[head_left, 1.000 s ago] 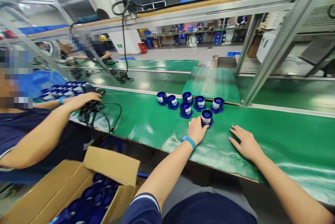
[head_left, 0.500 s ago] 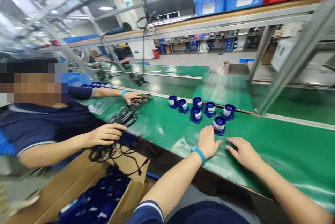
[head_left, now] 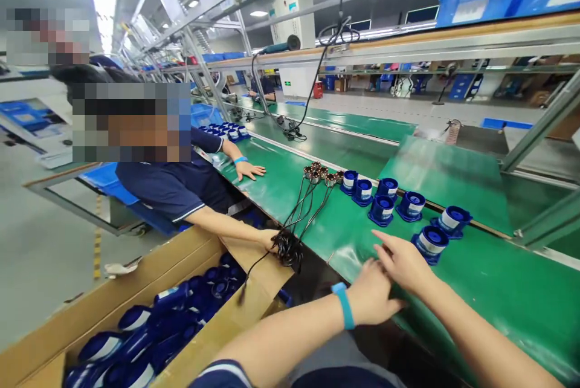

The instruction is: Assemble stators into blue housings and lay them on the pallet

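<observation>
Blue housings [head_left: 381, 210] stand on the green mat [head_left: 493, 291], just beyond both hands [head_left: 406, 263]

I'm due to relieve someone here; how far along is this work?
Done: seven blue housings stand on the green bench. In hand: a co-worker's hand grips black cables; the left hand and right hand look empty. Left: the cardboard box holds many more blue parts, and copper-coloured cable ends lie beside the housings, apparently unattached.
</observation>
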### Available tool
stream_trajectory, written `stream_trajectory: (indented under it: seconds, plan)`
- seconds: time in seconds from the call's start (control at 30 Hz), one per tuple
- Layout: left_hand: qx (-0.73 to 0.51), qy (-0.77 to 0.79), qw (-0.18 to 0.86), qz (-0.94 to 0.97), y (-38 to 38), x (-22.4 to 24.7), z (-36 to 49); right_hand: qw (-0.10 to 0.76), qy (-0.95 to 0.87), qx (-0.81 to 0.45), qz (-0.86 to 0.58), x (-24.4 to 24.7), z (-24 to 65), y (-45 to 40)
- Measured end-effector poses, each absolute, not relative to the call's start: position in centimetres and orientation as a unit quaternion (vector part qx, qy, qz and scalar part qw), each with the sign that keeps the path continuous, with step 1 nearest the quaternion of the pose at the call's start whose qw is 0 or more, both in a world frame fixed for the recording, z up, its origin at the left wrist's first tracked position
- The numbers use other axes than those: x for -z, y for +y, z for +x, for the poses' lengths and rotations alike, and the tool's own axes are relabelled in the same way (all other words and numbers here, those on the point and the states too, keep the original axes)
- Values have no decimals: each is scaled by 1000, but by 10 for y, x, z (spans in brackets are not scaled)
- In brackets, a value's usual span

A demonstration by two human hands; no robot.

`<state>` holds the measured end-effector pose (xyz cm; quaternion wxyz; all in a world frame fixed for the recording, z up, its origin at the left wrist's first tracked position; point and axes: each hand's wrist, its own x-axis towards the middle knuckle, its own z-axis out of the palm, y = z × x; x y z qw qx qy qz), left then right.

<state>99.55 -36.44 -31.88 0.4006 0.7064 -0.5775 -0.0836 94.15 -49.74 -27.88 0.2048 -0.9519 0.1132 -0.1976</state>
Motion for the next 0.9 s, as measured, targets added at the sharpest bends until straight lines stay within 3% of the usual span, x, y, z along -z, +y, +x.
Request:
stream_trajectory:
  seconds: [0.1, 0.27, 0.53, 0.7, 0.9]
  plan:
    - [37, -578, 350, 736, -324, 311, 1052, 237, 161, 163, -944, 314, 938, -514]
    - [-45, -388, 268, 881, -306, 305, 1152, 284, 226, 155, -919, 334, 982, -513]
    - [20, -394, 230, 890, -288, 302, 1160, 165, 212, 167, -949, 331, 1067, -486]
    - [76, -431, 382, 814, -270, 283, 1133, 95, 181, 158, -966, 314, 1120, -470]
    - [246, -296, 557, 735, -236, 263, 1104, 64, 162, 168, -970, 310, 1148, -465]
